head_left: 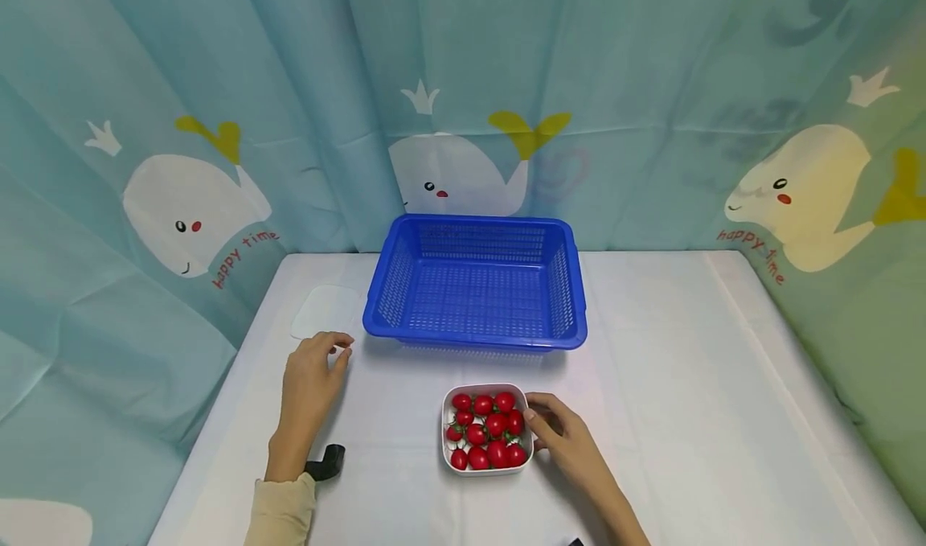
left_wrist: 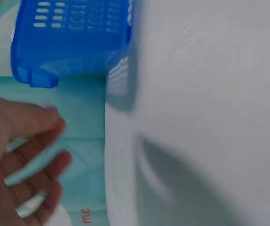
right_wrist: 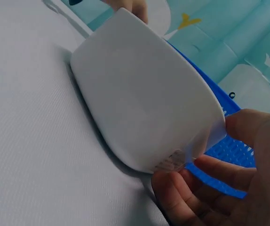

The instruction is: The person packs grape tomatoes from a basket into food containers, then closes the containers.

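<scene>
Two hands rest on a white table [head_left: 687, 385]. Down low on one side, the right hand [head_left: 567, 441] holds a small white bowl [head_left: 486, 470] by its side wall. Its thumb sits up at the rim and its fingers curl under the wall, as the right wrist view shows with the bowl [right_wrist: 144, 103] big and close and the fingers [right_wrist: 205, 172] tucked against it. Little red tomatoes [head_left: 486, 432] fill the bowl, with bits of green stem among them. This bowl sits on the table near the front edge, just in front of a big blue basket [head_left: 475, 333]. That basket has lots of small holes in its walls and stands in the middle of the table, close to the curtain [head_left: 181, 128]. On the other side, the left hand [head_left: 311, 381] lies flat on the table with loose fingers and holds nothing. It is near the basket's front left corner. Just behind this hand is a flat white lid [head_left: 327, 311] on the table. All around hangs the blue-green curtain with white whales on it.
</scene>
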`<state>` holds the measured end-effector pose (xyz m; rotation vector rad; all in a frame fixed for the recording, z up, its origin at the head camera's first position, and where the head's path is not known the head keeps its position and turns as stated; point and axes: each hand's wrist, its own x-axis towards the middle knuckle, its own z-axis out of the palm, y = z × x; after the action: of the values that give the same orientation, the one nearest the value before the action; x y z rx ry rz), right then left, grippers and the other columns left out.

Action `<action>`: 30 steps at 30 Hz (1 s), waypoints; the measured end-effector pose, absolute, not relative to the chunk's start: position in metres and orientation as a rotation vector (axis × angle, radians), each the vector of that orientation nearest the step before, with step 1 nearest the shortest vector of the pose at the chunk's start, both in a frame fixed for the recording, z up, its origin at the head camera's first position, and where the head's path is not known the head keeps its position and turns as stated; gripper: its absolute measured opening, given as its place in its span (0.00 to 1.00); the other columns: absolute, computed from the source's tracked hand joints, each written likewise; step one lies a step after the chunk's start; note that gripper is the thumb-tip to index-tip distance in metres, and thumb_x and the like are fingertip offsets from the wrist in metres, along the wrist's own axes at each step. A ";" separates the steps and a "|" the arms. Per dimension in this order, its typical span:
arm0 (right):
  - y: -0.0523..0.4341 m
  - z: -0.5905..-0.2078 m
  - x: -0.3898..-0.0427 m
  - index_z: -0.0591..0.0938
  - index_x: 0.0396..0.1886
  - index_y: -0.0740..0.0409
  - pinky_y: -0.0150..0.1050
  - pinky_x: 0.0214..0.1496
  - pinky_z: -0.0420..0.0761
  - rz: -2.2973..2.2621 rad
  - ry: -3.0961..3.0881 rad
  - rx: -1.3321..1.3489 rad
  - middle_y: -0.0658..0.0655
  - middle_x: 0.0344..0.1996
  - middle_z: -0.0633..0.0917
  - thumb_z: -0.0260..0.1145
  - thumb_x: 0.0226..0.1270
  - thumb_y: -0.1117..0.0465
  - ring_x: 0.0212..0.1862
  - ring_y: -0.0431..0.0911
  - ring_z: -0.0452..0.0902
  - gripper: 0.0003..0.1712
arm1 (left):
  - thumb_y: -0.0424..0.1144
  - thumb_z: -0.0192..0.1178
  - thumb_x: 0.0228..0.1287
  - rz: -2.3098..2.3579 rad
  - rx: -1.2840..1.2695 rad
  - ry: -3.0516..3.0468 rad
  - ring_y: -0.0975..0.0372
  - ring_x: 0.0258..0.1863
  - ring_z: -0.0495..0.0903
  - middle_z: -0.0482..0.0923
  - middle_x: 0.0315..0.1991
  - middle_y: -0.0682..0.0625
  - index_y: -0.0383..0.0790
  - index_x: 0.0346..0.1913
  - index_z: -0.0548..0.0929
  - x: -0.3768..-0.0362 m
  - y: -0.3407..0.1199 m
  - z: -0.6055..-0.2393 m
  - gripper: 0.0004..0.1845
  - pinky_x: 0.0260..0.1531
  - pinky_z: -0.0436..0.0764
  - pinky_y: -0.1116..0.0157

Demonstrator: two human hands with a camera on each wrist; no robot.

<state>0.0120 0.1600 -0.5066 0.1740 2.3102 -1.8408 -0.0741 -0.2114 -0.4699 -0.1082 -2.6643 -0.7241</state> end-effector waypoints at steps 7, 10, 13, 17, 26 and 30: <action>0.160 -0.506 0.011 0.82 0.62 0.59 0.34 0.37 0.85 -1.827 2.297 0.161 0.62 0.52 0.88 0.65 0.76 0.53 0.46 0.44 0.84 0.21 | 0.33 0.68 0.67 -0.541 0.019 -2.826 0.36 0.55 0.79 0.84 0.55 0.32 0.30 0.57 0.84 -0.097 -0.222 -0.470 0.18 0.49 0.77 0.40; 0.160 -0.506 0.011 0.81 0.63 0.60 0.34 0.37 0.86 -1.818 2.295 0.150 0.63 0.53 0.88 0.65 0.77 0.53 0.48 0.45 0.84 0.22 | 0.36 0.68 0.69 -0.515 0.065 -2.921 0.34 0.61 0.74 0.79 0.61 0.29 0.29 0.61 0.82 -0.103 -0.224 -0.469 0.22 0.55 0.75 0.37; 0.160 -0.505 0.011 0.81 0.63 0.60 0.34 0.37 0.86 -1.823 2.294 0.155 0.63 0.54 0.88 0.65 0.77 0.53 0.48 0.45 0.84 0.22 | 0.38 0.66 0.70 -0.498 0.086 -2.998 0.33 0.63 0.73 0.77 0.63 0.28 0.28 0.63 0.81 -0.107 -0.224 -0.470 0.23 0.57 0.75 0.36; 0.160 -0.504 0.011 0.81 0.63 0.60 0.34 0.37 0.86 -1.826 2.286 0.154 0.63 0.54 0.87 0.65 0.76 0.53 0.48 0.45 0.84 0.22 | 0.36 0.66 0.70 -0.452 0.087 -3.029 0.34 0.58 0.77 0.79 0.59 0.27 0.27 0.60 0.82 -0.111 -0.225 -0.474 0.21 0.53 0.78 0.38; 0.160 -0.508 0.011 0.82 0.62 0.59 0.35 0.37 0.86 -1.800 2.314 0.158 0.62 0.52 0.88 0.65 0.77 0.53 0.46 0.44 0.84 0.21 | 0.30 0.65 0.65 -0.392 -0.026 -2.936 0.37 0.43 0.81 0.84 0.41 0.33 0.29 0.44 0.86 -0.119 -0.238 -0.483 0.07 0.38 0.80 0.40; 0.160 -0.509 0.011 0.82 0.62 0.58 0.35 0.37 0.86 -1.799 2.315 0.164 0.62 0.53 0.88 0.65 0.76 0.52 0.47 0.44 0.84 0.21 | 0.29 0.63 0.66 -0.376 -0.029 -2.951 0.40 0.38 0.79 0.82 0.34 0.37 0.32 0.35 0.83 -0.123 -0.240 -0.484 0.02 0.34 0.79 0.44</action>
<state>0.0107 0.1600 -0.5090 0.1638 2.3154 -1.7989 -0.1226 -0.2397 -0.4838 -0.0295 -2.9509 -0.3758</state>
